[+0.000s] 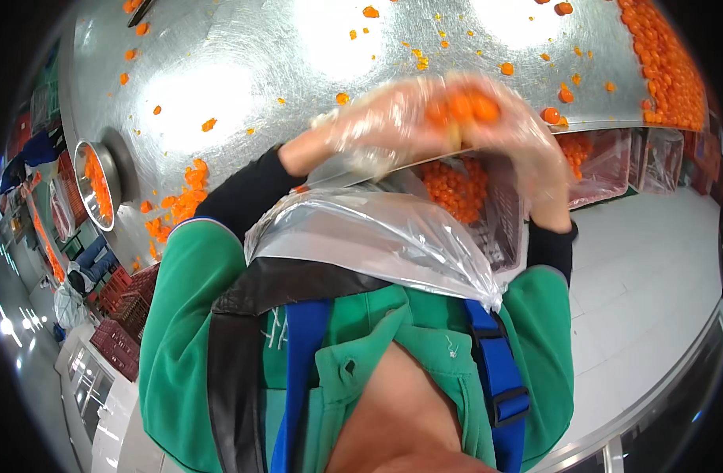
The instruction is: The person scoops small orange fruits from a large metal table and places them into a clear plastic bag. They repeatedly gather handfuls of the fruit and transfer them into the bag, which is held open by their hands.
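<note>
My left hand [385,121], in a clear plastic glove, reaches in over the near edge of the steel table [243,71]. My right hand [530,133], gloved alike, meets it from the other side. Cupped between the two are several glossy orange balls [462,107], which look like cured egg yolks. Motion blurs both hands, so the fingers' exact hold is hard to make out. Below them, a dull red plastic crate [506,219] holds a heap of similar orange balls [456,189]. A clear plastic apron [361,236] covers my front.
Orange balls are piled [669,71] at the table's right end. A steel bowl [114,186] stands tilted in view at left, beside broken orange pieces [184,195]. Another lined crate [604,162] sits at right below the edge. Stacked crates [119,343] are at left.
</note>
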`<control>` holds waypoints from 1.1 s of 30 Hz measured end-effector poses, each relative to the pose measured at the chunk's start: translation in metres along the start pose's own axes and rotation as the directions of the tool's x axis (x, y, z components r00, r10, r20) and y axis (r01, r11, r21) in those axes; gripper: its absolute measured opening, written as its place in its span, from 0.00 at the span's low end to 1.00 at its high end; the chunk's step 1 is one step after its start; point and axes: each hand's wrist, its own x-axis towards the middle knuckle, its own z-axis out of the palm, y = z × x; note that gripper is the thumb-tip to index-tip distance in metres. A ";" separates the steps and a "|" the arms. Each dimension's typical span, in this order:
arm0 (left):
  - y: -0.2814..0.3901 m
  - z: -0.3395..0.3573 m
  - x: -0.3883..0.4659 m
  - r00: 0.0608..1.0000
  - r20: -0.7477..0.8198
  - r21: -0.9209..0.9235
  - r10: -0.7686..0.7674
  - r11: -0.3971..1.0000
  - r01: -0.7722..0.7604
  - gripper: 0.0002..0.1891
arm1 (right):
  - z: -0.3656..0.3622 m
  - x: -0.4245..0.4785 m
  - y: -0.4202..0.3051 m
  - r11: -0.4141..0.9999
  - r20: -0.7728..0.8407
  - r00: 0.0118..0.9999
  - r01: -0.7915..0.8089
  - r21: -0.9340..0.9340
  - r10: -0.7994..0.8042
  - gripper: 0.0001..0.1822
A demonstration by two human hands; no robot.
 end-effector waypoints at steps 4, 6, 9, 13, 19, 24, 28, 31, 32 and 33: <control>-0.030 -0.020 -0.032 0.997 -0.073 0.579 0.019 0.815 0.027 0.26 | -0.022 -0.043 0.000 0.975 0.034 0.997 -0.065 -0.215 0.074 0.27; -0.033 -0.002 -0.038 0.992 -0.029 0.594 -0.122 0.796 0.115 0.25 | -0.013 -0.024 0.001 0.839 -0.008 0.996 -0.080 -0.539 0.090 0.25; -0.060 0.019 -0.043 0.990 -0.062 0.638 -0.128 0.758 0.138 0.23 | 0.036 -0.005 0.035 0.715 -0.041 0.998 -0.063 -0.696 0.048 0.23; -0.072 0.027 -0.030 0.931 -0.185 0.203 -0.316 0.914 0.351 0.22 | 0.058 0.018 0.054 0.858 -0.180 0.975 -0.201 -0.473 0.130 0.27; -0.052 0.044 -0.013 0.970 -0.237 -0.282 -0.058 0.959 -0.011 0.27 | 0.046 -0.004 0.031 0.989 -0.227 0.963 -0.138 0.054 0.147 0.30; -0.009 0.010 -0.032 0.986 0.008 0.008 -0.164 0.986 0.164 0.26 | -0.012 -0.057 -0.007 0.920 0.086 0.991 -0.058 -0.388 0.099 0.31; -0.048 0.006 -0.050 0.970 -0.076 0.441 -0.232 0.864 0.241 0.20 | 0.003 -0.043 0.009 0.817 -0.083 0.993 0.020 -0.577 -0.082 0.27; -0.044 0.031 -0.045 0.957 -0.013 0.476 -0.289 0.840 0.260 0.20 | 0.039 -0.004 0.028 0.743 0.061 0.998 0.020 -0.669 0.028 0.23; -0.048 0.036 -0.045 0.963 -0.009 0.465 -0.269 0.851 0.243 0.20 | 0.053 0.004 0.033 0.722 0.054 0.998 0.014 -0.692 0.032 0.21; -0.050 0.040 -0.047 0.967 -0.007 0.450 -0.256 0.862 0.232 0.20 | 0.058 0.009 0.033 0.706 0.047 0.995 -0.028 -0.707 0.087 0.22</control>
